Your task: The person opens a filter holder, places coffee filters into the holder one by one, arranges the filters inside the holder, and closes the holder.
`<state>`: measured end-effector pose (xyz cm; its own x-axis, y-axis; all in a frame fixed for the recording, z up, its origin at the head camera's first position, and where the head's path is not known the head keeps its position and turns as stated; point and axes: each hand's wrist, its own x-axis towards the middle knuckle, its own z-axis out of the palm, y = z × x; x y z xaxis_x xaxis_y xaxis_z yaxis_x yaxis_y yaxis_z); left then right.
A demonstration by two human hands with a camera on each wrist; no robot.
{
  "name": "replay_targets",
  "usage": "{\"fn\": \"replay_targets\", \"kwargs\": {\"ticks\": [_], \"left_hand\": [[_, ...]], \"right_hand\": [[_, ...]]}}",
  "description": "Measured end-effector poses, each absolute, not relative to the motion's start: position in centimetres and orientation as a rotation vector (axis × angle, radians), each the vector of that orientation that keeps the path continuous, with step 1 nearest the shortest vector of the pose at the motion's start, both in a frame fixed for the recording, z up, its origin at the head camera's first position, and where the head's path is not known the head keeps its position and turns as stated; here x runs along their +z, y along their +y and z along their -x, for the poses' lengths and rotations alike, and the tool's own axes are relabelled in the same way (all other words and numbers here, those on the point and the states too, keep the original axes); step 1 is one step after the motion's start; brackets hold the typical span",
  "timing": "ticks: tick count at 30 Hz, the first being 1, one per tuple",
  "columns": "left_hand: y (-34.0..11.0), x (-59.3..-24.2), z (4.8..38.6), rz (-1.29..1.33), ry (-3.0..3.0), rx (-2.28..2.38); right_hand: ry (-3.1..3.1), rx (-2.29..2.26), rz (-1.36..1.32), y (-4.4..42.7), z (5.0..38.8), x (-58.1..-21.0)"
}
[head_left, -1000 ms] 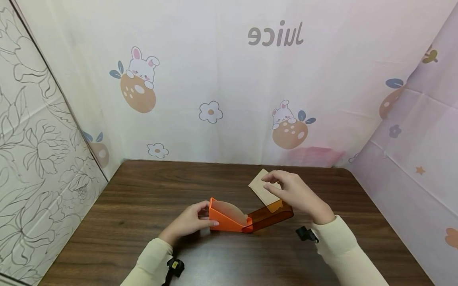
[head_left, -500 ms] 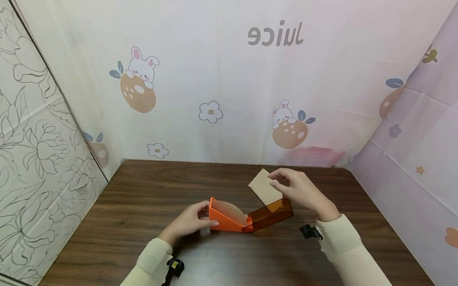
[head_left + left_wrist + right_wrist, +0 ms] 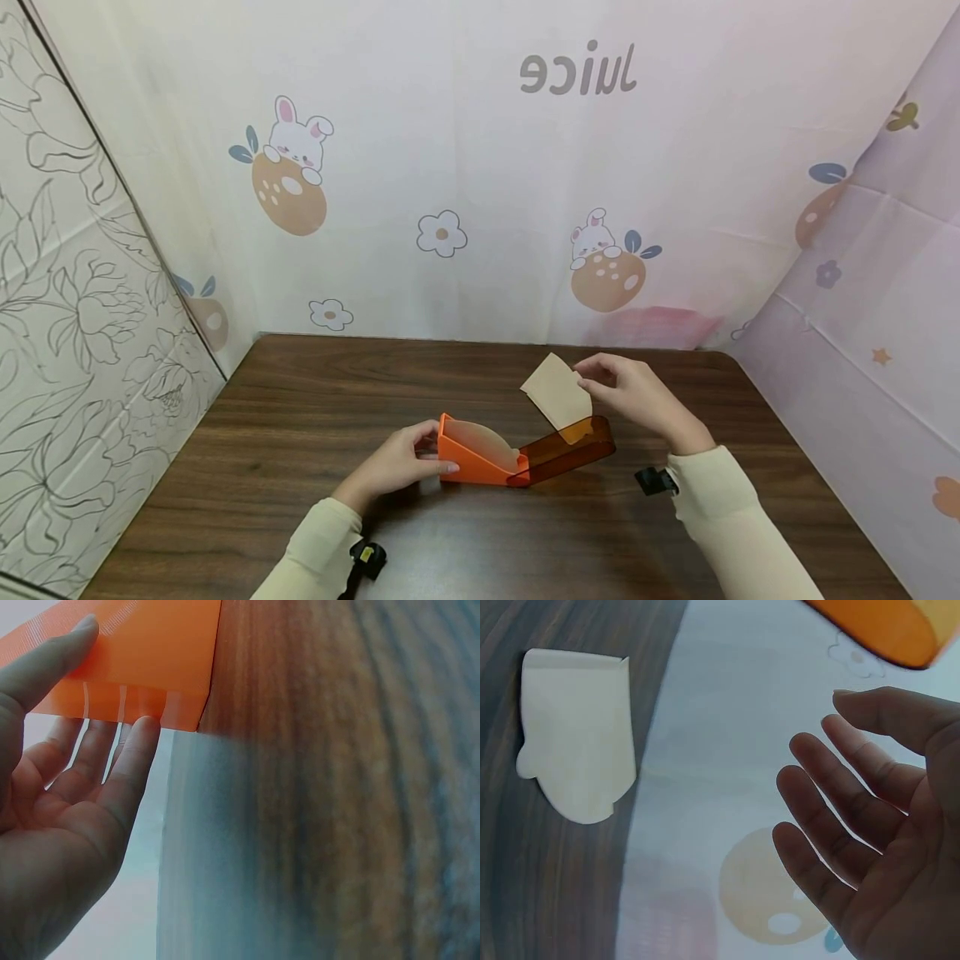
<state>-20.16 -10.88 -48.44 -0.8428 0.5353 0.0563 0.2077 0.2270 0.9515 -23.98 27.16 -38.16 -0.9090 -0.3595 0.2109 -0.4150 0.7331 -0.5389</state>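
Note:
An orange holder [image 3: 474,458] stands on the table with rounded tan paper [image 3: 480,442] inside it. Its transparent amber lid [image 3: 562,454] is swung out to the right. My left hand [image 3: 393,464] grips the holder's left end; in the left wrist view the thumb lies on one orange face [image 3: 150,645] and the fingertips touch another. A tan paper piece [image 3: 557,392] lies behind the lid, its lower part seen through the amber. Beside it on the right, my right hand [image 3: 641,400] holds nothing; in the right wrist view its fingers are spread and slightly bent, apart from the paper [image 3: 577,735].
The dark wooden table [image 3: 337,383] ends at a printed curtain [image 3: 450,167] along the back. More patterned cloth [image 3: 877,292] rises on the right, and a flower-line panel [image 3: 90,292] on the left. A small black camera is worn on each wrist.
My right hand has moved to the right, from above the tan paper piece to its right side. The left hand, the holder and the lid have stayed in place.

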Motion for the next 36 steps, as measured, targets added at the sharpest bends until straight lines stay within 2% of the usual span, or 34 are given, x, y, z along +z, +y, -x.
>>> {"fn": "replay_targets", "kwargs": {"ticks": [15,36], "left_hand": [[-10.9,-48.4,20.2,-0.699,2.228,1.651],[-10.8,-48.3,20.1,-0.695,2.221,1.65]], "right_hand": [[-2.889,1.023,-0.589,28.2,24.9,-40.3],[-3.015,0.928,-0.546,28.5,26.7,-43.6]]}}
